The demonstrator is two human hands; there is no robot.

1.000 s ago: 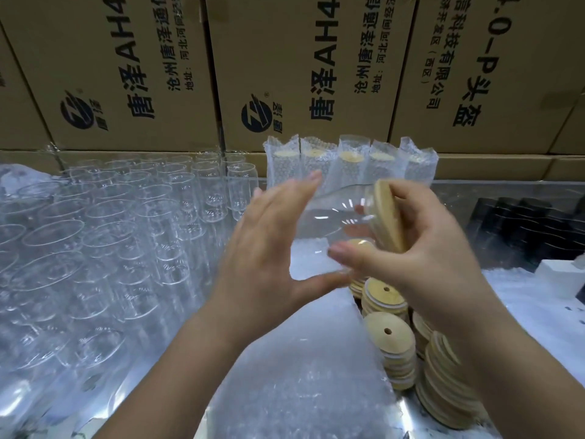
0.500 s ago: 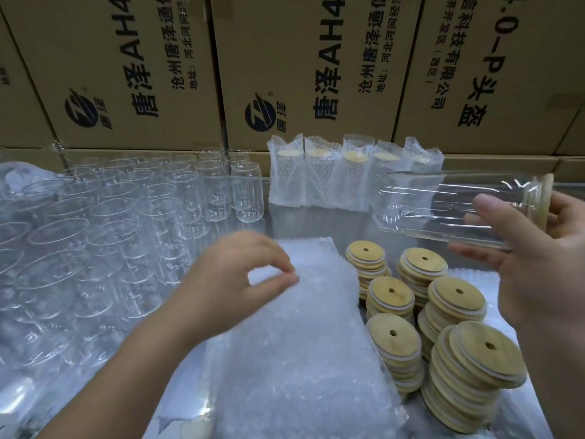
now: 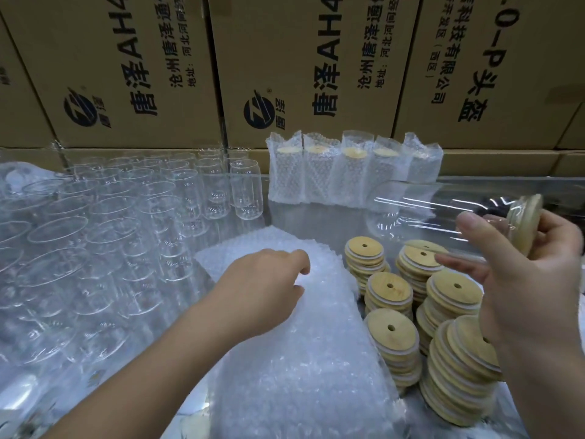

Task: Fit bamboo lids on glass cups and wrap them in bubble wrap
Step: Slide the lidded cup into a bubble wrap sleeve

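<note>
Bubble wrap (image 3: 304, 375): lay as a flat stack of sheets at near centre, long side running away from the camera.

Left hand (image 3: 262, 289): reached in from lower left and rested on the far half of that stack, knuckles up. Fingers curled down, thumb and fingertips pinching the top sheet.

Loose bamboo lids (image 3: 392, 331): stood in several stacks just right of the bubble wrap, some leaning, each lid with a small hole off centre. Nearest stack tilted most.

Right hand (image 3: 531, 296): held above the lid stacks, palm turned left, fingers curled round the lidded glass cup (image 3: 418, 213). Gripped near the mouth end.

Lidded glass cup: hung in the air, clear of the table, lying on its side with base pointing left. Bamboo lid (image 3: 525, 226) seated on the mouth at the right end, beside the fingertips.

Empty glass cups (image 3: 126, 232): stood upright in close rows across the left side, mouths up, unlidded.

Wrapped cups (image 3: 351, 172): five counted, upright and side by side in a row beyond the bubble wrap, each sleeved in bubble wrap with a pale lid showing through the top.

Cardboard cartons (image 3: 300, 68): stacked as a wall at the back, printed in dark lettering, directly behind the wrapped row.
</note>
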